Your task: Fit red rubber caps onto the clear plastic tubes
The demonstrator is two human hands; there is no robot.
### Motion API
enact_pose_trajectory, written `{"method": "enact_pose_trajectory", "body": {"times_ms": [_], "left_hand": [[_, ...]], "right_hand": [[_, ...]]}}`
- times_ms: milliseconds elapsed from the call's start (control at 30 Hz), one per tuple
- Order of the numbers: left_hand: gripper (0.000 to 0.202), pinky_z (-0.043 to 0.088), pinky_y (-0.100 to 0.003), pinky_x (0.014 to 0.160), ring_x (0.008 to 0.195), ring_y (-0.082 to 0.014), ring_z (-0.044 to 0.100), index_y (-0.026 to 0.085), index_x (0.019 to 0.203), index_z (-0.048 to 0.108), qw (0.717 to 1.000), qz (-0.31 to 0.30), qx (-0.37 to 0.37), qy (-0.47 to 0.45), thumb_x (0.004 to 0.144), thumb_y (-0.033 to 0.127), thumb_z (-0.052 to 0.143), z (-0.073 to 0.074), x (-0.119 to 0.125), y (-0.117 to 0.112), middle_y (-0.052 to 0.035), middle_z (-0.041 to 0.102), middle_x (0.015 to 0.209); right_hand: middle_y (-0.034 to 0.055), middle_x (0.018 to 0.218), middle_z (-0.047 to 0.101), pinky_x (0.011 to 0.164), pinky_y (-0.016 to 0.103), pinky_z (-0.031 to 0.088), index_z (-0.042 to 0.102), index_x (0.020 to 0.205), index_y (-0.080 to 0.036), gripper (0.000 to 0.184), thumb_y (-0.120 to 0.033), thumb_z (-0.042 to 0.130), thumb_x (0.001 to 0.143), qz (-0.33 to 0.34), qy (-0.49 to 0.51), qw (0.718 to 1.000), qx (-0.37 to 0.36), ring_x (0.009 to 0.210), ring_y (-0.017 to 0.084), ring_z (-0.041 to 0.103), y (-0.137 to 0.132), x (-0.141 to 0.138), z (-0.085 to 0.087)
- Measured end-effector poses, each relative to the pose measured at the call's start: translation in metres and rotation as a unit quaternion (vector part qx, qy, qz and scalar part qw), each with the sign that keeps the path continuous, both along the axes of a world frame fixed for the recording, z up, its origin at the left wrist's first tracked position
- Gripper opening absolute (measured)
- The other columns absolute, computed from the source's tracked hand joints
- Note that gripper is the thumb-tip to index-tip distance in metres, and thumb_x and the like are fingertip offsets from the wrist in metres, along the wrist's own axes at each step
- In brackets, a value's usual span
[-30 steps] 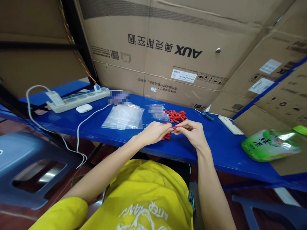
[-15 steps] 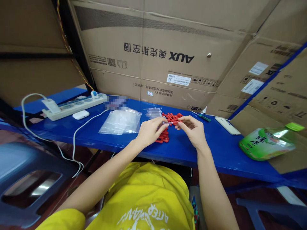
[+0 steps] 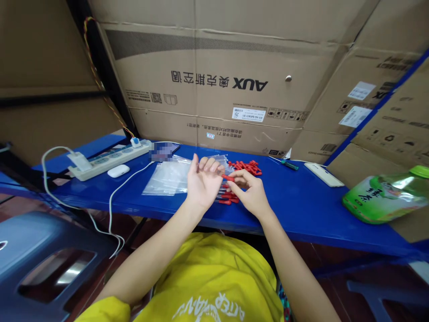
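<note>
My right hand (image 3: 250,190) pinches a small red handle (image 3: 228,178) between thumb and fingertips. The handle's left end meets the edge of my left hand (image 3: 205,181), which is open with its palm turned up, thumb out and fingers loosely bent. Any shaft on the handle is hidden behind that hand. Below them lies a group of red-handled rods (image 3: 229,197), partly covered by my hands. Loose red handles (image 3: 248,167) are heaped just beyond my right hand. Thin clear rods (image 3: 221,159) lie behind my left fingers.
Clear plastic bags (image 3: 164,179) lie on the blue table (image 3: 284,197) at left, near a power strip (image 3: 110,158), a white earbud case (image 3: 118,171) and cables. A green-handled screwdriver (image 3: 288,165), a white phone (image 3: 323,174) and a green-labelled bottle (image 3: 382,199) are at right. Cardboard (image 3: 214,58) stands behind.
My left hand has let go of the thin piece and turned palm up. My right hand has moved left with the red handle. The view has shifted slightly.
</note>
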State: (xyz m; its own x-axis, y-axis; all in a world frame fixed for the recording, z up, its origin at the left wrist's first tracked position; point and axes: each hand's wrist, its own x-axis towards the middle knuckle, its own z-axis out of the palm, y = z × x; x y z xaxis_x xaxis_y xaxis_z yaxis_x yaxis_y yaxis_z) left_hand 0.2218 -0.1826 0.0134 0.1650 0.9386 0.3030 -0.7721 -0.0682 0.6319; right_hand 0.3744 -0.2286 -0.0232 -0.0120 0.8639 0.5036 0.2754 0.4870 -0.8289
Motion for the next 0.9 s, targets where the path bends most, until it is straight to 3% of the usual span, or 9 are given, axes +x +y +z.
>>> {"method": "enact_pose_trajectory", "body": {"times_ms": [67,167,433,600,900], "left_hand": [[0.067,0.043,-0.028,0.059,0.054,-0.0118,0.025,0.021,0.063,0.018,1.0,0.006,-0.002,-0.011,0.105,0.07,0.035,-0.001,-0.003,0.0,0.0047,0.02,0.06],[0.069,0.036,-0.028,0.053,0.052,-0.0119,0.018,0.021,0.061,0.014,1.0,0.014,-0.011,-0.008,0.105,0.071,0.032,-0.004,-0.006,0.002,0.0052,0.015,0.058],[0.049,0.03,-0.026,0.053,0.053,-0.0123,0.015,0.02,0.065,0.011,0.999,0.02,-0.022,-0.041,0.111,0.027,0.028,-0.009,-0.005,0.002,0.0044,0.012,0.062],[0.051,0.027,-0.027,0.05,0.05,-0.0117,0.014,0.02,0.061,0.013,0.999,0.03,-0.02,-0.036,0.109,0.023,0.031,-0.009,-0.009,0.002,0.0045,0.012,0.059],[0.052,0.023,-0.029,0.045,0.044,-0.0108,0.012,0.02,0.058,0.012,0.996,0.001,-0.07,-0.058,0.108,0.024,0.025,-0.006,-0.01,0.0,0.0044,0.01,0.052]], "right_hand": [[0.0022,0.082,0.078,0.07,0.034,0.061,0.068,0.103,-0.025,0.015,-0.039,0.068,0.097,-0.019,-0.058,0.998,0.02,0.071,0.021,0.076,-0.001,-0.001,0.0],[0.0019,0.081,0.075,0.067,0.032,0.055,0.068,0.108,-0.025,0.017,-0.039,0.062,0.101,-0.039,-0.148,0.987,0.047,0.068,0.02,0.072,-0.002,0.0,0.001],[0.0036,0.08,0.07,0.067,0.03,0.041,0.057,0.093,-0.024,0.031,-0.037,0.038,0.112,-0.081,-0.308,0.945,0.078,0.07,0.02,0.065,-0.002,-0.003,-0.003],[0.0045,0.081,0.071,0.063,0.03,0.038,0.054,0.097,-0.023,0.028,-0.037,0.036,0.112,-0.087,-0.356,0.926,0.094,0.07,0.021,0.065,-0.002,-0.007,-0.006],[0.0062,0.083,0.072,0.063,0.03,0.037,0.052,0.097,-0.023,0.025,-0.034,0.036,0.112,-0.061,-0.367,0.919,0.132,0.072,0.022,0.067,-0.002,-0.008,-0.008]]}}
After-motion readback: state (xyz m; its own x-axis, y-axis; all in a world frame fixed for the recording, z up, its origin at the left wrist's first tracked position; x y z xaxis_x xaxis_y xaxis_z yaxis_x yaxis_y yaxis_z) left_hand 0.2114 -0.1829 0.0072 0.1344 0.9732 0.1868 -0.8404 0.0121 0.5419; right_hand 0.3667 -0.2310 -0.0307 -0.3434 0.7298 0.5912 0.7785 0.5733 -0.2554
